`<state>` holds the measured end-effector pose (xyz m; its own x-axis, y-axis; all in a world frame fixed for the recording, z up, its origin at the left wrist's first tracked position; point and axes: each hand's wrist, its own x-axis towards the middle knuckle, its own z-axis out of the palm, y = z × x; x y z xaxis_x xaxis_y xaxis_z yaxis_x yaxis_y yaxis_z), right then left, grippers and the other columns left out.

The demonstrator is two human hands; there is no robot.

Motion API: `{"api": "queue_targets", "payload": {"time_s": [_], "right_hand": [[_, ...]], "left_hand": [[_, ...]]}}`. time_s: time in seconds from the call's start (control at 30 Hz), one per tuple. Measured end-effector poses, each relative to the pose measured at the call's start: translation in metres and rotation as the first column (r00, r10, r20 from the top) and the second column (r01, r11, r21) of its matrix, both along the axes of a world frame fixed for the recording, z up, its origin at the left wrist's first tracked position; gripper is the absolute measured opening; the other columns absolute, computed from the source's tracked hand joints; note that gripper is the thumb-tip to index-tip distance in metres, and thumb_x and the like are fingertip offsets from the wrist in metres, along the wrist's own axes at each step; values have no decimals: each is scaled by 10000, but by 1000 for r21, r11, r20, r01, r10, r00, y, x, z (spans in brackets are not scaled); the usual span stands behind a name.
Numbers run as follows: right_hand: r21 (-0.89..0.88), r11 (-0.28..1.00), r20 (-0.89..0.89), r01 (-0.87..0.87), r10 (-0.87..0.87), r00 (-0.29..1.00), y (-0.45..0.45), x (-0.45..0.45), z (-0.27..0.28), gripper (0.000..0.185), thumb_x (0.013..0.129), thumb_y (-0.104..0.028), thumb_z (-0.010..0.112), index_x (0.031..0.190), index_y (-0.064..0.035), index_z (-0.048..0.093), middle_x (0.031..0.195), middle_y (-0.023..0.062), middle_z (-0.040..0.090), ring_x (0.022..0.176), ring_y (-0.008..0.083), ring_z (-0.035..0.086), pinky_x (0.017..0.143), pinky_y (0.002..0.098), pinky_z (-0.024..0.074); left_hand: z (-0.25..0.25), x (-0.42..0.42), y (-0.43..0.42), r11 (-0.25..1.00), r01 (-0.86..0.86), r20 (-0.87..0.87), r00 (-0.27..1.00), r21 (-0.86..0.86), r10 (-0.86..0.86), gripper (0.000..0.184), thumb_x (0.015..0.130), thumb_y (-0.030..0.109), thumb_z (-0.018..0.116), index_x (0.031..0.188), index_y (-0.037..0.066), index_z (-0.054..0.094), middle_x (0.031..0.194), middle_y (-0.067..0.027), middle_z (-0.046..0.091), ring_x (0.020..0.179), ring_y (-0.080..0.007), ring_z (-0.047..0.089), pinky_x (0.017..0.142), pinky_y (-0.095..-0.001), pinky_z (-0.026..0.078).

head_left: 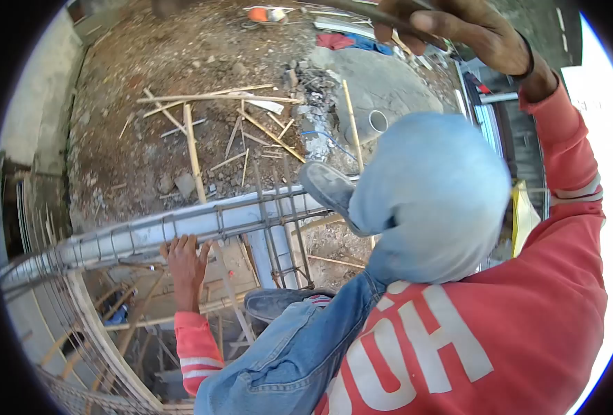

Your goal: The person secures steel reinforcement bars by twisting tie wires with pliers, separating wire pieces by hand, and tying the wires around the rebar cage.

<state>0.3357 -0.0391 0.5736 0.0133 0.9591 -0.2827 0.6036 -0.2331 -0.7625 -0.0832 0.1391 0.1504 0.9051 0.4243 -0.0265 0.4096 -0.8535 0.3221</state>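
My left hand [185, 263] rests with its fingers spread on the near edge of the long rebar cage [216, 218], which runs across the view over a pale form. Up at the top right, my right hand [469, 31] is wrapped round a dark bar [382, 15] that reaches left along the top edge. My bent knee in pale jeans [431, 200] is between the hands. One shoe [327, 190] stands by the cage, the other [279, 303] is below it, near a crossing cage section [279, 249].
Far below lies rubble ground [126, 145] with scattered bamboo poles [192, 152]. A round pipe [372, 124] sits by a concrete slab [403, 83]. Timber props [137, 325] and a long wooden edge [109, 346] are at the lower left.
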Motion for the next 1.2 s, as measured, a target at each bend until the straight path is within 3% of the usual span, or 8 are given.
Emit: {"api": "queue_targets", "payload": {"time_s": [0.1,0.27,0.33,0.5,0.63,0.8,0.9,1.2], "right_hand": [[323,918,-188,230,-176,966,-68,-4,9,551,963,-164,621,1420,-53,335,937,81,628,817,159,615,725,289,497],[-144,813,-342,564,-576,743,-134,-2,19,351,888,-91,627,1230,-98,547,816,110,643,799,250,656,704,401,499],[56,700,-388,712,-642,662,-158,4,-19,261,1068,-251,473,1227,-57,545,695,-26,462,627,94,488,629,274,447],[216,156,57,964,-987,147,-336,75,-140,259,1041,-291,565,1087,-39,599,693,-30,494,600,69,493,594,256,459],[201,-133,454,970,-865,-213,-485,100,-217,298,983,-323,627,968,-25,642,772,79,687,665,163,674,622,309,522],[155,-234,857,960,-452,-249,-609,105,-284,392,902,-390,656,1016,-17,690,995,255,709,956,419,688,862,490,527],[145,-341,814,929,-493,-308,-639,106,-316,400,890,-391,665,1023,-15,699,1042,276,696,1041,447,655,895,513,510],[110,-353,894,929,-373,-247,-720,117,-390,421,857,-360,695,1051,13,686,1095,279,687,1075,446,646,939,500,507]], "left_hand": [[-35,-13,21,992,23,-115,993,-120,-37,374,928,468,642,944,100,704,935,-109,720,972,-347,657,965,-534,386],[-157,-87,75,972,132,-232,957,-192,-175,359,946,416,581,1123,125,693,1075,-125,712,1089,-371,633,976,-578,407],[-54,-20,49,973,113,-498,844,-199,-200,407,923,340,547,1260,128,627,1214,-155,662,1181,-383,584,1011,-610,386],[-87,-55,63,967,207,-367,896,-150,-249,380,925,344,560,1213,111,646,1178,-158,670,1164,-394,592,1000,-599,407],[-89,-64,76,942,243,-323,894,-230,-310,320,931,260,559,1161,67,666,1161,-190,672,1127,-418,610,978,-576,451],[-80,-66,100,853,154,-415,822,-499,-391,263,931,125,561,1136,7,675,1151,-239,674,1112,-438,616,972,-537,500],[-77,-39,102,723,485,-222,733,-493,-643,271,962,262,580,992,21,700,1161,-252,666,1119,-446,589,1007,-530,460],[-35,-6,94,890,135,-676,603,-436,-423,295,951,326,563,1047,85,703,1107,-202,679,1017,-445,634,912,-572,476]]}}
